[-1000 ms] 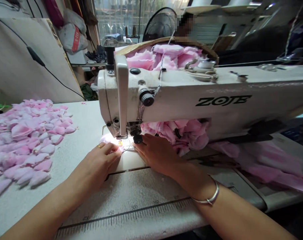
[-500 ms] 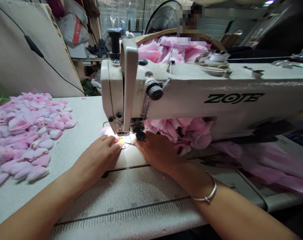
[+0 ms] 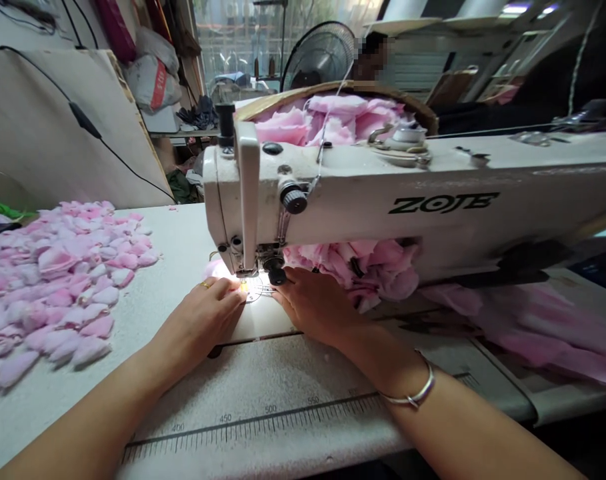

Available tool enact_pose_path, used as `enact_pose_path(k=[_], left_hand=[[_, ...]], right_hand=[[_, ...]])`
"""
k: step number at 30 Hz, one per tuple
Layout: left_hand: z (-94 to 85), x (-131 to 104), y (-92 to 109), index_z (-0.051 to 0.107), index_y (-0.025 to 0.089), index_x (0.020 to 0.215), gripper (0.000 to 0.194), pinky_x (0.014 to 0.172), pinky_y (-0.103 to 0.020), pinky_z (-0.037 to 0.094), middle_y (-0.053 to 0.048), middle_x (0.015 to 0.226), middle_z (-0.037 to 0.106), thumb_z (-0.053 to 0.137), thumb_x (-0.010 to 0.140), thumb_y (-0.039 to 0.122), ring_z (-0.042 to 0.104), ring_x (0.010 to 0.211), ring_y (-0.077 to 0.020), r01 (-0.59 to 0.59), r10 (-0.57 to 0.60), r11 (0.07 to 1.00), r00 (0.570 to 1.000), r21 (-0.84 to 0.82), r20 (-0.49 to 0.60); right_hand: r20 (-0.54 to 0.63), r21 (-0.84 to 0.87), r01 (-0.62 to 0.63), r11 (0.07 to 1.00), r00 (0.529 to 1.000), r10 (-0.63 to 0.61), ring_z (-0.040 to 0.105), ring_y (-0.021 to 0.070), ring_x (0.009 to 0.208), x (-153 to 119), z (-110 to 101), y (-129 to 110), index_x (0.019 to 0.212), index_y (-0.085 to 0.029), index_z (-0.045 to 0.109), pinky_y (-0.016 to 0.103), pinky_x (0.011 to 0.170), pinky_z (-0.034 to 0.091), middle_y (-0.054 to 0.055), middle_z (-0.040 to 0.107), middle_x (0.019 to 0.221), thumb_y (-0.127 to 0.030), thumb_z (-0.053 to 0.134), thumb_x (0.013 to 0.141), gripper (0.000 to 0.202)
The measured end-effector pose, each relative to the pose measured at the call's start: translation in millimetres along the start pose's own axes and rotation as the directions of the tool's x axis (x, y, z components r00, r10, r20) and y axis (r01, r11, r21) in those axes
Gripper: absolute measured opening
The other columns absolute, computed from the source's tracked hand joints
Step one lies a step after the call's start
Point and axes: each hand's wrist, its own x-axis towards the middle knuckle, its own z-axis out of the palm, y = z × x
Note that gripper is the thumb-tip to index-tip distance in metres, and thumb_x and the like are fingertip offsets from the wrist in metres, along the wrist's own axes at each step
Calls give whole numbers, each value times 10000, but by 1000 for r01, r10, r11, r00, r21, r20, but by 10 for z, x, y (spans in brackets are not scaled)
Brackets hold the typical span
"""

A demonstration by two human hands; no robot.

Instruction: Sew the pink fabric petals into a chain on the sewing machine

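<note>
From where I stand, the white worktop (image 3: 263, 383) stretches beneath a sewing machine (image 3: 343, 200), with a board (image 3: 77, 120) upright at its back left and, beyond the machine, a fan (image 3: 317, 57) by a window (image 3: 237, 40) and another person (image 3: 371, 63) in the background. Along the front edge runs a printed scale (image 3: 253, 420); between it and the machine's bed there is a strip of pale surface, crossed by the forearms, and another strip separates the machine from the petal-like pink pieces (image 3: 57, 273) spread toward the left edge. On the right the hands have less room: a bunched pink bundle (image 3: 377, 273) crowds under the machine's arm, and a long pink cloth (image 3: 527, 327) lies beyond it. A lit pale pink piece (image 3: 213, 269) sits beside the needle, partly covered by the left hand (image 3: 197, 317); the right hand (image 3: 315, 303) is just across the needle plate (image 3: 254, 289), by a black knob (image 3: 277, 275). The two hands are apart, fingers bent; I cannot tell whether either grips anything. I count one machine, one fan, one ring (image 3: 207, 285) and one bracelet (image 3: 423, 393); the spread pieces overlap too much to number.
</note>
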Motion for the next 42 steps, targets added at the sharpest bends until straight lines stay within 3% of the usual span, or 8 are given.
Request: enact_pose_path(k=[7, 13, 20, 25, 28, 32, 37, 42], left_hand=[[-83, 26, 19, 578, 187, 1063, 215, 847, -388, 489, -72, 1001, 591, 385, 971, 202, 539, 968, -210, 39, -39, 999, 999, 23, 7], [-63, 89, -73, 585, 164, 1000, 166, 834, -412, 463, -88, 1004, 576, 453, 902, 153, 520, 951, -243, 122, -121, 991, 992, 59, -17], [-58, 139, -69, 580, 172, 743, 152, 762, -387, 402, -64, 795, 568, 496, 717, 48, 518, 822, -243, 246, -253, 966, 962, -82, -98], [-225, 24, -220, 564, 191, 714, 69, 656, -315, 358, -21, 721, 546, 503, 745, 186, 496, 714, -196, 417, -502, 826, 850, -378, -158], [-301, -21, -337, 597, 193, 802, 180, 599, -269, 364, -2, 721, 581, 460, 783, 307, 519, 669, -168, 448, -640, 637, 761, -627, -106], [-295, -21, -443, 571, 173, 794, 200, 542, -233, 380, 8, 700, 571, 466, 736, 333, 514, 608, -133, 378, -760, 351, 650, -857, -25], [-250, -21, -523, 535, 162, 757, 172, 536, -224, 414, 17, 703, 530, 508, 807, 324, 502, 603, -106, 270, -852, 132, 522, -954, 30], [-228, -41, -530, 580, 135, 975, 268, 621, -277, 502, -23, 875, 600, 530, 923, 393, 574, 701, -119, 273, -878, 53, 471, -960, 86]], right_hand=[[35, 26, -33, 999, 999, 32, 622, 213, 846, 10, -44, -3, 986, -168, 634, 313, 597, 386, 67, 651, 1013, -269, 471, 933, 199], [23, 24, -70, 997, 997, 69, 639, 222, 842, 24, -31, 3, 940, -179, 664, 314, 617, 408, 74, 657, 977, -298, 454, 942, 242], [15, 38, -105, 994, 994, 105, 639, 238, 910, 14, 16, 13, 1005, -195, 662, 328, 691, 431, 88, 659, 1103, -301, 468, 934, 232], [9, 74, -121, 990, 993, 121, 637, 220, 876, 24, 19, 23, 983, -210, 659, 313, 697, 414, 70, 680, 1021, -306, 475, 931, 213], [16, 78, -122, 990, 993, 121, 633, 221, 865, 29, 17, 22, 991, -218, 659, 306, 680, 401, 62, 682, 986, -309, 476, 930, 214], [13, 95, -109, 989, 994, 109, 628, 216, 897, 17, 25, 22, 1023, -221, 654, 302, 703, 395, 61, 684, 1013, -291, 475, 929, 214], [3, 110, -102, 989, 995, 102, 629, 216, 903, 0, 33, 29, 1020, -215, 645, 307, 710, 391, 65, 685, 1024, -288, 462, 931, 216], [-2, 135, -90, 987, 996, 91, 632, 220, 920, -2, 22, 31, 1009, -208, 633, 311, 700, 391, 59, 684, 1047, -273, 448, 933, 210]])
